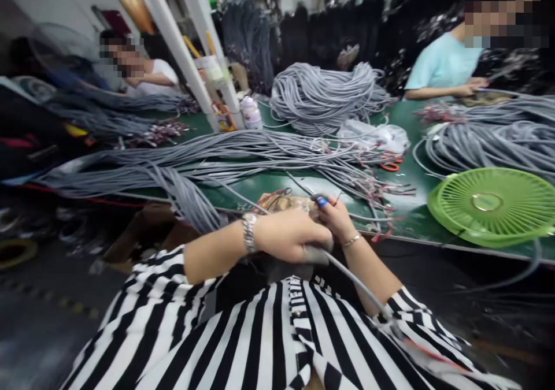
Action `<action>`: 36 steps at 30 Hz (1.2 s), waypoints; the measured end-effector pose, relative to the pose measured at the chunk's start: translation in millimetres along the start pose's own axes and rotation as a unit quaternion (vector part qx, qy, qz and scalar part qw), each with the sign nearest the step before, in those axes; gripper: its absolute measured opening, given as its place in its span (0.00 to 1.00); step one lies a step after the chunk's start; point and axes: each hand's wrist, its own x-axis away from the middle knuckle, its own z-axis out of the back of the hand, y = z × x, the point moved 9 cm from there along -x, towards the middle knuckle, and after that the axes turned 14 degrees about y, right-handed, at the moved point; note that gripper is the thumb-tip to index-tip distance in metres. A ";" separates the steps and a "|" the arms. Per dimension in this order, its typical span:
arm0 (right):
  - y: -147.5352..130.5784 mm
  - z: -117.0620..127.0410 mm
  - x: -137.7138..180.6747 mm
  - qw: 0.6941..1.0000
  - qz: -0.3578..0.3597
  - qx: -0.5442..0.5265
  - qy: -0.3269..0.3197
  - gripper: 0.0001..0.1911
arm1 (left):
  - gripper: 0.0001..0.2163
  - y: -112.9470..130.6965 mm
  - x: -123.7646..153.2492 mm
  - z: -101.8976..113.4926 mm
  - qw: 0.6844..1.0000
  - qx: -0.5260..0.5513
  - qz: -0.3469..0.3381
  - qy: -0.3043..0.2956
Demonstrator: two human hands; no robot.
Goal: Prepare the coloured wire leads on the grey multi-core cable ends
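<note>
My left hand (297,237), wearing a metal watch, is closed around a grey cable (355,280). From this fist the cable slants down to the lower right, over my right sleeve, where reddish wires show at its blurred end. Just beyond it my right hand (338,219) is raised with its fingers pinched together at a thin grey cable (301,185); a blue covering (321,201) shows on one fingertip. The exact contact there is partly hidden. Behind both hands a brownish pad or bundle (290,204) with thin red and black wires lies at the table edge.
Long grey cables (208,150) with stripped ends spread across the green table (411,205). Red-handled scissors (391,164), a plastic bag (373,136) and a coiled cable bundle (325,95) lie farther back. A green fan (494,205) stands right. Two co-workers (446,60) sit beyond.
</note>
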 end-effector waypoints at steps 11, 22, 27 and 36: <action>-1.2 7.1 4.4 0.997 0.039 0.061 0.011 0.15 | 0.18 -107.0 201.8 -36.2 0.819 0.321 0.365 0.305; 1.2 -69.5 80.6 0.950 0.156 0.241 -0.126 0.14 | 0.18 -139.2 304.6 -61.4 0.723 0.305 0.461 0.414; -35.2 -120.0 109.0 0.820 0.380 0.406 -0.134 0.19 | 0.19 -153.0 299.0 -73.7 0.740 0.294 0.474 0.376; -52.1 -87.9 112.9 0.818 0.408 0.399 -0.072 0.04 | 0.20 -154.6 285.8 -68.5 0.734 0.308 0.457 0.396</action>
